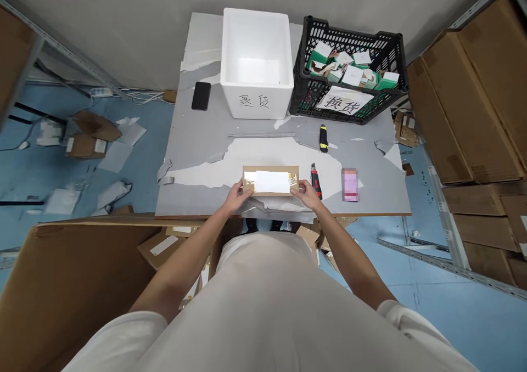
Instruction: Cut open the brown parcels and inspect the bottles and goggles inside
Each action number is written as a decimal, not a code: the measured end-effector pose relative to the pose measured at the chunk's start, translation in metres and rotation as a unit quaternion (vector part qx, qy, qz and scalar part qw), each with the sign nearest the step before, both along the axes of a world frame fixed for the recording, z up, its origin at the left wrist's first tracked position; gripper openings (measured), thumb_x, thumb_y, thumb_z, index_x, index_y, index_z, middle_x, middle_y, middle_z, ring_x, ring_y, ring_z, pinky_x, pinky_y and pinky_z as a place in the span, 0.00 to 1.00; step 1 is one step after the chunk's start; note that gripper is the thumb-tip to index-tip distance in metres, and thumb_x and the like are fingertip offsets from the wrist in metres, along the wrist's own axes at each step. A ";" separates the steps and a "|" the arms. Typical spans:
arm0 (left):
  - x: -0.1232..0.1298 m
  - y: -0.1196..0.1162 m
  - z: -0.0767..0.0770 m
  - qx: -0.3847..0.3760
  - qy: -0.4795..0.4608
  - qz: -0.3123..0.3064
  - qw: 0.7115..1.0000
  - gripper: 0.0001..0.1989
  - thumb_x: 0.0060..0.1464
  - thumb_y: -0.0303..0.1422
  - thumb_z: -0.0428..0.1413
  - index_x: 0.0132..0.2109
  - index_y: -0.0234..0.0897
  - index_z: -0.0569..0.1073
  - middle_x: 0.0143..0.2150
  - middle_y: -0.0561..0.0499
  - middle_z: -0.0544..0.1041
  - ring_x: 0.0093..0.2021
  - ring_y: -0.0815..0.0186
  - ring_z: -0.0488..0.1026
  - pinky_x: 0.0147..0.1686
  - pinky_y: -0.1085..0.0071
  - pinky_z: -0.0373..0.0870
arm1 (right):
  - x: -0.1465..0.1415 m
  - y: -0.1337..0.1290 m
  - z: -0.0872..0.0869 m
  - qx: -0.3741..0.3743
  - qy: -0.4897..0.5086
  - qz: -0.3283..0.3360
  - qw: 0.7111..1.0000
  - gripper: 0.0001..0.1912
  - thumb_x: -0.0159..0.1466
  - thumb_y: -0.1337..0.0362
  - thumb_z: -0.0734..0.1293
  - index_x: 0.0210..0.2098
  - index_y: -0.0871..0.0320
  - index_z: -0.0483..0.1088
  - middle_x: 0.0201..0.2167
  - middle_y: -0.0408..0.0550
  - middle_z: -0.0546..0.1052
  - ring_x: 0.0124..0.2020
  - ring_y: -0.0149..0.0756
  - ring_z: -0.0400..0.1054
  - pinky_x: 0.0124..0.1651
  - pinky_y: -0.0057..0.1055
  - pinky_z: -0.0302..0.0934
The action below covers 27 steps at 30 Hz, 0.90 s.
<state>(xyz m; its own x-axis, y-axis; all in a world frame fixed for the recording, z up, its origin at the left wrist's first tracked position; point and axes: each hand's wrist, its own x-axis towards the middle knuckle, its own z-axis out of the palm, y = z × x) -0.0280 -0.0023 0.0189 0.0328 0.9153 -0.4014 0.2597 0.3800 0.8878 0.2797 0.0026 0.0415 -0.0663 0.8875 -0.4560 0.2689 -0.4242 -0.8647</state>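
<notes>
A small brown cardboard box (270, 169) with a white label and clear tape sits near the table's front edge. My left hand (237, 197) grips its left end, and my right hand (308, 194) grips its right end. Just right of my right hand lies a red and black utility knife (316, 181). Farther back is a yellow and black knife (323, 139), its blade not visible. A pink, blurred rectangular item (350, 185) rests to the right of the red knife.
At the table's back stand a white foam box (255, 100) and a black crate (302, 95) holding small green and white boxes. A black phone (201, 96) lies back left. A large open carton (82, 273) stands at my left. Stacked cartons (473, 103) fill the right side.
</notes>
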 end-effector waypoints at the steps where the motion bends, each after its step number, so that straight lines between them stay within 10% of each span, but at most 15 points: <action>1: -0.001 0.000 -0.001 -0.002 0.004 0.002 1.000 0.36 0.47 0.47 0.61 0.61 0.38 0.66 0.56 0.42 0.69 0.50 0.58 0.71 0.53 0.60 0.67 | 0.000 0.000 0.000 0.003 0.001 0.002 1.000 0.25 0.53 0.55 0.72 0.46 0.55 0.63 0.52 0.53 0.73 0.48 0.39 0.71 0.53 0.40 0.66; 9: -0.013 -0.008 -0.010 -0.015 -0.056 0.018 0.998 0.33 0.51 0.41 0.54 0.63 0.38 0.63 0.62 0.43 0.67 0.58 0.52 0.67 0.55 0.56 0.66 | 0.009 -0.010 -0.014 -0.016 0.016 -0.038 0.999 0.17 0.65 0.56 0.56 0.51 0.51 0.65 0.56 0.49 0.70 0.56 0.39 0.67 0.58 0.41 0.61; 15: -0.016 -0.013 -0.021 0.006 -0.044 -0.034 0.998 0.37 0.43 0.34 0.58 0.63 0.34 0.64 0.62 0.40 0.67 0.61 0.53 0.64 0.59 0.56 0.63 | 0.006 -0.013 -0.035 -0.005 0.006 0.013 1.000 0.28 0.53 0.68 0.64 0.54 0.52 0.60 0.60 0.53 0.65 0.59 0.42 0.63 0.59 0.44 0.60; 27: -0.014 0.004 -0.012 0.012 0.006 -0.016 1.000 0.32 0.51 0.51 0.54 0.55 0.32 0.72 0.55 0.40 0.74 0.51 0.54 0.73 0.54 0.58 0.67 | 0.010 0.002 -0.016 0.045 -0.049 0.022 0.998 0.16 0.58 0.49 0.64 0.37 0.53 0.64 0.43 0.48 0.75 0.45 0.38 0.70 0.52 0.38 0.62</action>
<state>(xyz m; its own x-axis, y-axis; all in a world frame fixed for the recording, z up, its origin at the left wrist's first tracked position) -0.0421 0.0016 0.0071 0.0578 0.9229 -0.3806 0.2823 0.3506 0.8930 0.2899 0.0042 0.0255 -0.0656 0.9226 -0.3800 0.3703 -0.3312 -0.8679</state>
